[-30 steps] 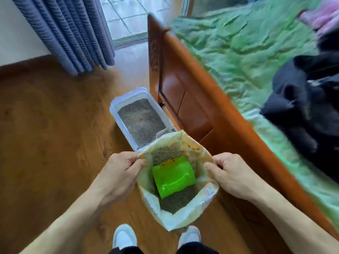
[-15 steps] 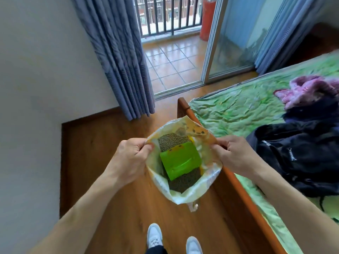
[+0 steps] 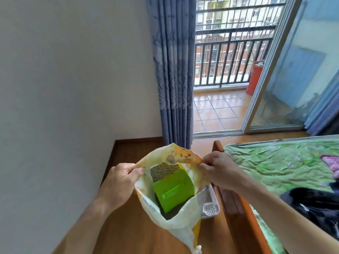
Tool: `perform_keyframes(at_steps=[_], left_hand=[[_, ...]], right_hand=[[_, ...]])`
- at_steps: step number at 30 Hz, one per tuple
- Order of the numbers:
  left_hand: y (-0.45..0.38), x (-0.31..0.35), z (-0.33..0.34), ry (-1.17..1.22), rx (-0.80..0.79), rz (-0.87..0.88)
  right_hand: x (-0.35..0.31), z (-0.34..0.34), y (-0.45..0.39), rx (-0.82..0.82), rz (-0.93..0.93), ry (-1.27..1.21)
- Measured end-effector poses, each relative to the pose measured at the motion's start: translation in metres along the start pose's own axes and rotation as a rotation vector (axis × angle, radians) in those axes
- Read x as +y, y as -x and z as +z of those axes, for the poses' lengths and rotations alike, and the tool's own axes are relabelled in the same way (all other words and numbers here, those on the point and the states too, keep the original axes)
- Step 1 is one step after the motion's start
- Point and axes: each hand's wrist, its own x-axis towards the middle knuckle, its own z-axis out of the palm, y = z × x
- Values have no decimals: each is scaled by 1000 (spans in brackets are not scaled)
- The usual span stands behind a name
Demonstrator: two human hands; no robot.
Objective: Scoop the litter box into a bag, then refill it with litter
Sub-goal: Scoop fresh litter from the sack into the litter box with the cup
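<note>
The litter bag (image 3: 176, 233) hangs open above the wooden floor (image 3: 128, 226), just left of the bed frame (image 3: 244, 208), with the left hand (image 3: 121, 182) pinching its left rim between thumb and curled fingers and the right hand (image 3: 218, 169) gripping its right rim the same way. Inside the bag a green scoop (image 3: 173, 191) lies on grey-green litter (image 3: 164, 170). Behind the bag, between it and the bed frame, a corner of the white litter box (image 3: 211, 208) shows on the floor.
</note>
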Motion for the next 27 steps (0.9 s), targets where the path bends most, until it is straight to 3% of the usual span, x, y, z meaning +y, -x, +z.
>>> perform_keyframes(at_steps=[15,27], left_hand=[[67,-153,-155,129,204,-130],[93,-270,-197,83,331,-405]], right_hand=[[-152,181,-41,-131,-215,287],[-190,326,-96,-393,-303,390]])
